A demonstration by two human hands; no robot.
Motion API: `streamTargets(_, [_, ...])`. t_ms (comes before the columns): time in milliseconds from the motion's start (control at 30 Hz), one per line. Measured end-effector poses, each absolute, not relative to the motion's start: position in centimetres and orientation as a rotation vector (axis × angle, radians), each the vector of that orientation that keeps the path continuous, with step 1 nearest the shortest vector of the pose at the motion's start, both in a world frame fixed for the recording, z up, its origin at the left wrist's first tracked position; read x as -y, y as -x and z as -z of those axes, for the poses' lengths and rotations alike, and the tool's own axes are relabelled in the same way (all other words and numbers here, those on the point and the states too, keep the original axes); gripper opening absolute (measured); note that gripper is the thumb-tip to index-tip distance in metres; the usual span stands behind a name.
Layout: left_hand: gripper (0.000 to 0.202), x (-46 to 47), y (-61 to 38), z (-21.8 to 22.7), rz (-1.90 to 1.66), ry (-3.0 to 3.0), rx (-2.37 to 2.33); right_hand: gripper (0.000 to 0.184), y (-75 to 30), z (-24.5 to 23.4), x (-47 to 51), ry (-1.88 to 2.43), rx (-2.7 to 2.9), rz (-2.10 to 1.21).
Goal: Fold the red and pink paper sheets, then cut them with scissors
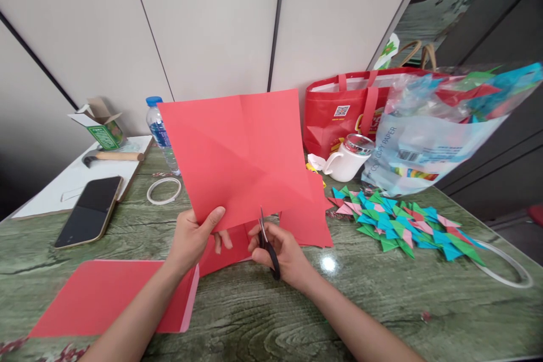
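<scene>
My left hand (pixel 195 237) pinches the lower left edge of a large sheet of red paper (pixel 237 158), thumb in front. The sheet is held up off the table and shows faint crease lines. In my right hand (pixel 283 254) is a pair of scissors (pixel 267 243) with black handles, blades pointing up at the sheet's lower edge. Whether the blades have cut into the paper I cannot make out. Below and behind lie more red sheets (pixel 305 223), partly hidden. A stack of red paper (pixel 106 294) rests on the table under my left forearm.
At left are a phone (pixel 90 212), a sickle (pixel 112 155), a small box (pixel 104 127), a tape roll (pixel 164 191) and a water bottle (pixel 161 130). At right stand a white mug (pixel 345 161), a red bag (pixel 322 107), a plastic bag (pixel 424 153) and folded paper pieces (pixel 403 223).
</scene>
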State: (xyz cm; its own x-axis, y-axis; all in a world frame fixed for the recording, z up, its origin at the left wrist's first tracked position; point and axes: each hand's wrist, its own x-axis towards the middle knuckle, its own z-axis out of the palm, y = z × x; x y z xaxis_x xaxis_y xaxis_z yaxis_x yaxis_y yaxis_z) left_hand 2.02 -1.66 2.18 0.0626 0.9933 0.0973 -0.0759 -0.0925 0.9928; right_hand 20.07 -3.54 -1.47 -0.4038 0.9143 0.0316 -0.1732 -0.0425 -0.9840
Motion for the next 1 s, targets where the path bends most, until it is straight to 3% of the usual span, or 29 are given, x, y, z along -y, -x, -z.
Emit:
streamTargets(567, [0.036,1.8,-1.9,-2.3,-1.222,-1.347,-1.101,0.043,-20.0,1.7,3.5,0.866,1.338,-1.583])
streamTargets(1000, [0.030,1.8,-1.9,-2.6,-1.203,-1.323,-1.099,0.035,-20.0,2.5,3.4,0.853,1.323,-1.589])
